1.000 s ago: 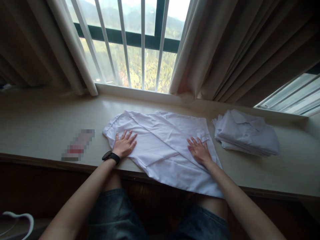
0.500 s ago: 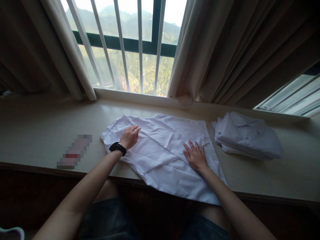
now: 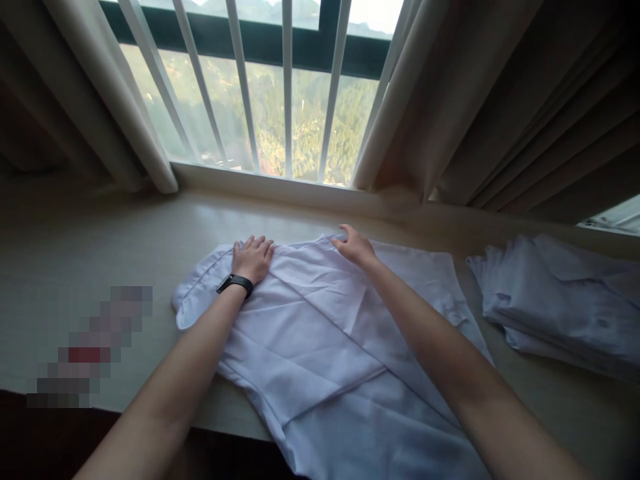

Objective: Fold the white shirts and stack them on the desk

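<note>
White cotton, thin and limp by the look of it: the shirt [image 3: 330,347] lies spread across the bench [image 3: 90,247], its near part hanging over the front edge toward me. I judge it light and soft, with no stiffness of its own, so it will sag and crease wherever I lift it; the far hem and the seams are the firmest places to take hold.

Going left to right: a blurred small object [image 3: 90,347] sits on the bench well left of the shirt. My left hand [image 3: 253,259], a black watch [image 3: 235,284] on the wrist, rests flat on the shirt's far left part, fingers together and extended, holding nothing. My right hand [image 3: 355,247] is at the far edge near the middle, fingers curled onto the cloth; I cannot tell whether they pinch it. Further right, apart from the shirt, is a stack of folded shirts [image 3: 560,300]. Curtains [image 3: 450,100] hang behind, clear of the cloth. Nothing blocks either hand.
</note>
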A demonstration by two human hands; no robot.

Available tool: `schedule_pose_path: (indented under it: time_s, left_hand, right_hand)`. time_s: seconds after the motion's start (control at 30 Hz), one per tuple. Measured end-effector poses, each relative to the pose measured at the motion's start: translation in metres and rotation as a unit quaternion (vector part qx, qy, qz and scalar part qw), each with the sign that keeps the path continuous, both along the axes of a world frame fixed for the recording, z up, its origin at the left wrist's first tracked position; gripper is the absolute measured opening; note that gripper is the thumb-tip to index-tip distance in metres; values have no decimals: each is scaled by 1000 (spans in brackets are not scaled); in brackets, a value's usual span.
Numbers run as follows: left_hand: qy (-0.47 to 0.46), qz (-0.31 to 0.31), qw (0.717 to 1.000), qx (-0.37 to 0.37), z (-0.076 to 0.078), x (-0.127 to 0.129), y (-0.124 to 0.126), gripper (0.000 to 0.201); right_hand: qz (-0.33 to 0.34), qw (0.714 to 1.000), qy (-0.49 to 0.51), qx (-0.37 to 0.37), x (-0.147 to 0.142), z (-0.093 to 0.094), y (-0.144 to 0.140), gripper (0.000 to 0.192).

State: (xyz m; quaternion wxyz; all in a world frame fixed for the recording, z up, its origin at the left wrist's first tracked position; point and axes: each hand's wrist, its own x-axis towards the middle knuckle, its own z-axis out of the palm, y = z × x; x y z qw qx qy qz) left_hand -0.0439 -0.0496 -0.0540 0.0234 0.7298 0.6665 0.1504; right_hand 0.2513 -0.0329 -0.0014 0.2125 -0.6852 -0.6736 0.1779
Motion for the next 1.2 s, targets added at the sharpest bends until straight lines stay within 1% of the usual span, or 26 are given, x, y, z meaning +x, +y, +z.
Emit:
schedule_pose_path:
  time_s: [0.07,0.1,0.17,0.2,0.23,0.27,0.37,0.43,0.47,0.5,0.53,0.6,0.63,0.67,0.7,0.73,0.8,0.83,0.9,0.97,1.03,1.1,1.2]
  left_hand:
    - [-8,6,1000,16,-5,0,-5,48]
    - [-13,8,1000,24,-5,0,-5,46]
    - [-26,16,999,37,-5,1,-4,42]
    - [-32,28,998,39,-4,1,-3,40]
    - [-36,46,998,40,-4,0,-1,40]
    - [-38,67,996,39,-5,-1,1,39]
    - [-36,119,991,42,-5,-4,1,41]
    - [-34,135,988,67,-2,-3,-3,43]
    - [-33,132,987,86,1,-2,-7,45]
    - [-31,111,988,105,4,1,-11,46]
    - [-26,69,990,117,7,4,-14,47]
    - [-10,-50,993,111,10,9,-20,49]
    - [-1,-98,991,94,11,11,-21,50]
    - [5,-121,990,72,10,12,-20,52]
    - [8,-115,992,51,8,12,-19,54]
    - [7,-87,996,31,5,11,-16,56]
    - [4,-15,1000,3,0,9,-10,60]
    - [4,11,1000,-5,-2,8,-7,61]
    - [8,33,999,-18,-4,7,-3,64]
    - [16,29,999,-32,-4,7,0,69]
    - [27,10,999,-44,-3,6,2,76]
    - [47,-25,997,-54,-1,-1,5,81]
    - [108,-78,989,-69,7,-18,16,79]
  right_hand:
    - [13,998,26,-62,-24,-1,42,63]
    - [27,994,45,-97,-31,-2,56,59]
    - [58,980,91,-167,-39,-4,74,47]
    - [67,973,116,-189,-40,-5,80,42]
    - [66,969,137,-196,-40,-8,84,38]
    - [53,970,153,-182,-40,-10,87,37]
    - [-10,987,144,-69,-43,-22,88,37]
    - [-19,994,109,3,-50,-30,82,39]
    - [-6,995,88,34,-54,-32,75,41]
    - [15,996,65,65,-58,-34,66,43]
    - [44,994,35,97,-61,-35,54,45]
    - [115,981,-42,153,-66,-37,24,48]
    - [151,971,-83,167,-67,-38,7,49]
    - [182,961,-120,170,-66,-40,-10,49]
    - [205,954,-151,159,-63,-42,-28,50]
    - [219,950,-176,138,-58,-45,-44,51]
    - [219,950,-207,82,-40,-51,-75,53]
    - [209,952,-216,55,-27,-53,-88,54]
    - [183,955,-231,13,6,-56,-113,56]
    - [157,956,-248,-12,46,-57,-140,57]
    - [129,954,-269,-22,90,-59,-169,56]
    - [95,952,-292,-20,133,-62,-199,56]
    - [37,950,-309,-16,189,-69,-241,55]
